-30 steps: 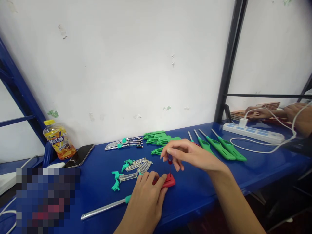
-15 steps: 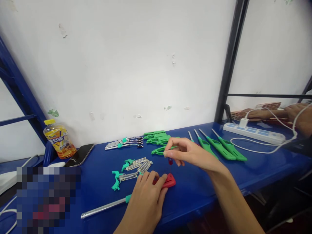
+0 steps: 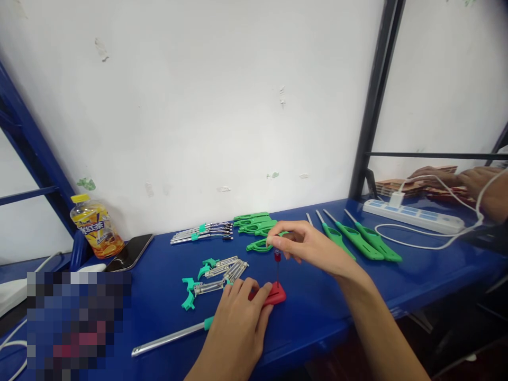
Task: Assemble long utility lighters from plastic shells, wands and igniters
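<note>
My left hand point(image 3: 240, 317) is closed over a red lighter handle point(image 3: 280, 295), pressing it to the table; the fingers hide much of it. From under that hand a silver lighter tube point(image 3: 170, 338) with a teal collar points left. My right hand point(image 3: 304, 244) pinches the top of a small, thin screwdriver point(image 3: 278, 257) standing upright, its tip at the right end of the red handle. Left of my hands lie clear fuel tanks point(image 3: 209, 287) and teal triggers point(image 3: 189, 300). Behind them are silver tubes with wires point(image 3: 202, 233) and green handle shells point(image 3: 254, 225).
Several green lighters point(image 3: 359, 241) lie to the right, near a white power strip point(image 3: 413, 216) with a looping cable. A drink bottle point(image 3: 95, 227) and a phone point(image 3: 130, 253) stand and lie at left. Another person's hands point(image 3: 440, 177) are beyond the frame post.
My right hand has shifted slightly and its fingers have turned on the screwdriver's top. My left hand stays put. The other person's hands at far right have moved.
</note>
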A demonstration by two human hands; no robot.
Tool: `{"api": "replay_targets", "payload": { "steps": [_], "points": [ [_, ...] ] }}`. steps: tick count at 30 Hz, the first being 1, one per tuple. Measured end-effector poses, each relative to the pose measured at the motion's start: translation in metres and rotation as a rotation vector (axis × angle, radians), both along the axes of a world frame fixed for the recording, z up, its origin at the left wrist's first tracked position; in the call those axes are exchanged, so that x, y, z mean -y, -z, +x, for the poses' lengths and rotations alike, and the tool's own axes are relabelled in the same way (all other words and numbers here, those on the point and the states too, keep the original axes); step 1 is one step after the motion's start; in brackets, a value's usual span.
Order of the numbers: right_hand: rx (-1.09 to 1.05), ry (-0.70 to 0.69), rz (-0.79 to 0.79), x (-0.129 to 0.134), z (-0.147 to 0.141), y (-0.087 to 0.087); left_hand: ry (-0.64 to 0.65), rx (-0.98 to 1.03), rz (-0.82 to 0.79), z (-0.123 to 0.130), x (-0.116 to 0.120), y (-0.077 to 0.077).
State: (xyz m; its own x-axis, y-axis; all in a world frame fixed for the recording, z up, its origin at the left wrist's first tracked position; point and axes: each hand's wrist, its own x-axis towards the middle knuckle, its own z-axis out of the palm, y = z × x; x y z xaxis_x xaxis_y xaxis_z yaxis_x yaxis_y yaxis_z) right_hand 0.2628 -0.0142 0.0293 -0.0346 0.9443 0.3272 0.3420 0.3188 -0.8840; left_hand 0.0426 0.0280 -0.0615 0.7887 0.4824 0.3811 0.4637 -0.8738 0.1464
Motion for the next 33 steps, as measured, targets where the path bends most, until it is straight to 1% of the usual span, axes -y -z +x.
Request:
{"api": "replay_targets", "payload": {
  "steps": [9, 14, 20, 24, 30, 33],
  "points": [
    [0.012, -0.062, -0.008, 0.0011, -0.0002, -0.0019, -0.007, 0.008, 0.022, -0.0002, 0.0013, 0.0012],
    [-0.029, -0.033, -0.019, 0.0014, 0.0004, -0.0017, -0.007, 0.005, 0.026, -0.0001, 0.0, 0.0017],
    [-0.081, 0.047, -0.065, 0.001, -0.0028, -0.0014, -0.005, -0.004, 0.016, -0.0009, 0.0001, 0.001],
    [-0.105, 0.046, -0.087, 0.0014, -0.0032, -0.0013, -0.001, -0.011, 0.004, -0.0006, 0.0006, 0.0008],
    [-0.046, -0.014, 0.021, -0.0021, -0.0006, 0.0009, -0.007, -0.012, -0.005, 0.0016, 0.0, 0.0004],
    [-0.001, -0.052, 0.037, -0.0031, 0.0003, 0.0022, -0.004, -0.017, -0.013, 0.0015, 0.0001, 0.0003]
  ]
}}
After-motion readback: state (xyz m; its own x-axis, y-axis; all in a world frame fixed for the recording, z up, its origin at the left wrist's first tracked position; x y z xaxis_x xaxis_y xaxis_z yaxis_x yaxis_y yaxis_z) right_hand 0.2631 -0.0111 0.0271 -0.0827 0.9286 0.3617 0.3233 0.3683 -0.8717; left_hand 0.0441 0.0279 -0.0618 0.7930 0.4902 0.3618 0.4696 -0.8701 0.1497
